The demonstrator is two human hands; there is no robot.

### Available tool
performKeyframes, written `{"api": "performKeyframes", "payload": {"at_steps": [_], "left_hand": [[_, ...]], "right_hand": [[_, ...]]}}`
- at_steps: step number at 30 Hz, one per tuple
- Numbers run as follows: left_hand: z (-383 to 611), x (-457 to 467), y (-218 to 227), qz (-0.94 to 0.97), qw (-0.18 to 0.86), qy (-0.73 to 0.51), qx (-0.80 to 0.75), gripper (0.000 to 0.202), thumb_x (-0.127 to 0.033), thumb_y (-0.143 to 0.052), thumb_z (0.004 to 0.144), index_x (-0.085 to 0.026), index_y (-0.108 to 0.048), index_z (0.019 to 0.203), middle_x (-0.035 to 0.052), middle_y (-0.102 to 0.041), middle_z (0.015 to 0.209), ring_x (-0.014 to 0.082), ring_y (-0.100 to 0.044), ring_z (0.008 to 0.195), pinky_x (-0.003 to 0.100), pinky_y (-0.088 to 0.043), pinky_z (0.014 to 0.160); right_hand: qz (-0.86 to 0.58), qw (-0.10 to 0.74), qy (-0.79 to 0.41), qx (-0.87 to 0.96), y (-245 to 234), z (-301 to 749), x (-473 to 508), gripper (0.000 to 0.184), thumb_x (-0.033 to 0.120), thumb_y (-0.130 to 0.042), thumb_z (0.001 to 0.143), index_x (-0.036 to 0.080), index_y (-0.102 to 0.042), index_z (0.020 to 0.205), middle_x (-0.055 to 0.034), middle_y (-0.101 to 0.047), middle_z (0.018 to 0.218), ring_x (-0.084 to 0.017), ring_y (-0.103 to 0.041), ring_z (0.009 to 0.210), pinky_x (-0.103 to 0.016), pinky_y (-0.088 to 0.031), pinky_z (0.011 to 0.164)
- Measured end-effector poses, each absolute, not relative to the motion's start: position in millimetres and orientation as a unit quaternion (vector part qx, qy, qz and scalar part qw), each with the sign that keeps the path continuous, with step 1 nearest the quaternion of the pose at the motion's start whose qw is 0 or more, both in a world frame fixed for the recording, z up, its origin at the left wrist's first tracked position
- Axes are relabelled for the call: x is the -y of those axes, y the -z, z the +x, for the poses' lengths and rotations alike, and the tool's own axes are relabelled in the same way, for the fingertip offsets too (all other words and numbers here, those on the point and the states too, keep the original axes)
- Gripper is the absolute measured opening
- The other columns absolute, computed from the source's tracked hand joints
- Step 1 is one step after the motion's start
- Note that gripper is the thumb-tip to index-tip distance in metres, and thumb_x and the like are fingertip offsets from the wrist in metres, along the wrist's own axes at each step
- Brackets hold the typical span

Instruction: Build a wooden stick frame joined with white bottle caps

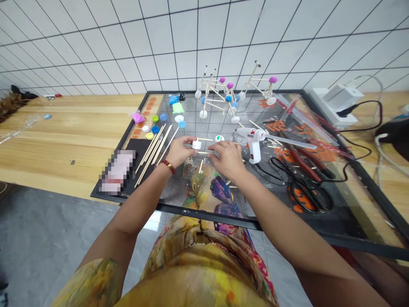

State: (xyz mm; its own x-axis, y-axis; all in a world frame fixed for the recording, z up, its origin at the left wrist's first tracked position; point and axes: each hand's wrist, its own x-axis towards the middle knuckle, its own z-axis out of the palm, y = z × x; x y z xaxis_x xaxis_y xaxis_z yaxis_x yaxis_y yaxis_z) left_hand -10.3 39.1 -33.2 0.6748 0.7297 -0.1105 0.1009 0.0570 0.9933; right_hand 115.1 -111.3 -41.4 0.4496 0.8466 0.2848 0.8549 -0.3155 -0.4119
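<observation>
My left hand (pixel 180 151) is shut on a small white cylindrical piece (pixel 196 145), which has a short wooden stick standing out of its top. My right hand (pixel 225 160) is just to the right of it, with its fingertips pinching a thin wooden stick (pixel 204 152) low in front of the white piece. Another thin stick (pixel 204 139) lies just beyond the hands. Both hands are over a glass-topped table (pixel 277 221) with a black frame.
A hot glue gun (pixel 251 143) lies right of my hands, beside red-handled scissors (pixel 306 192) and pliers (pixel 308 164). Stick models with coloured balls (pixel 217 94) stand behind. Loose sticks (pixel 153 153) lie on a black mat at left, near bottle caps and clay packets.
</observation>
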Motion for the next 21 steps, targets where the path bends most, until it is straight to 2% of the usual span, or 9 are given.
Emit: {"api": "performKeyframes", "payload": {"at_steps": [7, 11, 15, 19, 21], "left_hand": [[-12.0, -37.8, 29.7, 0.564, 0.708, -0.280, -0.320, 0.052, -0.006, -0.088, 0.047, -0.012, -0.071, 0.096, 0.0003, -0.072, 0.088, 0.0116, -0.069, 0.065, 0.027, -0.059, 0.065], [-14.2, -33.8, 28.1, 0.546, 0.725, -0.281, -0.312, 0.059, -0.014, -0.095, 0.045, -0.013, -0.071, 0.099, 0.0019, -0.075, 0.089, 0.0137, -0.071, 0.071, 0.029, -0.060, 0.070], [-13.4, -29.5, 30.5, 0.530, 0.731, -0.288, -0.320, 0.061, -0.016, -0.097, 0.043, -0.015, -0.071, 0.099, 0.0010, -0.076, 0.088, 0.0139, -0.073, 0.071, 0.028, -0.060, 0.070], [-14.7, -33.0, 27.8, 0.529, 0.724, -0.291, -0.333, 0.060, -0.015, -0.095, 0.042, -0.015, -0.072, 0.097, 0.0016, -0.077, 0.089, 0.0148, -0.074, 0.072, 0.028, -0.060, 0.069], [-17.1, -39.5, 23.9, 0.538, 0.713, -0.296, -0.339, 0.059, -0.014, -0.094, 0.042, -0.015, -0.072, 0.097, 0.0014, -0.077, 0.091, 0.0153, -0.074, 0.071, 0.029, -0.060, 0.069]], "right_hand": [[-0.784, 0.328, 0.071, 0.522, 31.3, 124.3, 118.0, 0.029, 0.028, -0.052, 0.100, 0.022, -0.075, 0.115, -0.0135, -0.075, 0.115, -0.031, -0.065, 0.108, -0.044, -0.046, 0.093], [-0.777, 0.317, 0.052, 0.541, 35.6, 121.0, 118.9, 0.033, 0.032, -0.054, 0.100, 0.024, -0.071, 0.128, -0.0123, -0.075, 0.123, -0.031, -0.065, 0.113, -0.045, -0.048, 0.096], [-0.785, 0.296, 0.029, 0.543, 39.1, 119.1, 118.2, 0.028, 0.032, -0.054, 0.101, 0.027, -0.074, 0.120, -0.0100, -0.078, 0.118, -0.030, -0.068, 0.109, -0.044, -0.049, 0.094], [-0.804, 0.288, 0.017, 0.520, 31.4, 126.2, 121.8, 0.031, 0.029, -0.057, 0.099, 0.024, -0.074, 0.125, -0.0126, -0.076, 0.124, -0.032, -0.069, 0.112, -0.046, -0.051, 0.095], [-0.810, 0.291, -0.009, 0.510, 24.3, 129.6, 126.1, 0.030, 0.027, -0.057, 0.098, 0.022, -0.075, 0.122, -0.0129, -0.077, 0.120, -0.030, -0.071, 0.107, -0.043, -0.053, 0.091]]}}
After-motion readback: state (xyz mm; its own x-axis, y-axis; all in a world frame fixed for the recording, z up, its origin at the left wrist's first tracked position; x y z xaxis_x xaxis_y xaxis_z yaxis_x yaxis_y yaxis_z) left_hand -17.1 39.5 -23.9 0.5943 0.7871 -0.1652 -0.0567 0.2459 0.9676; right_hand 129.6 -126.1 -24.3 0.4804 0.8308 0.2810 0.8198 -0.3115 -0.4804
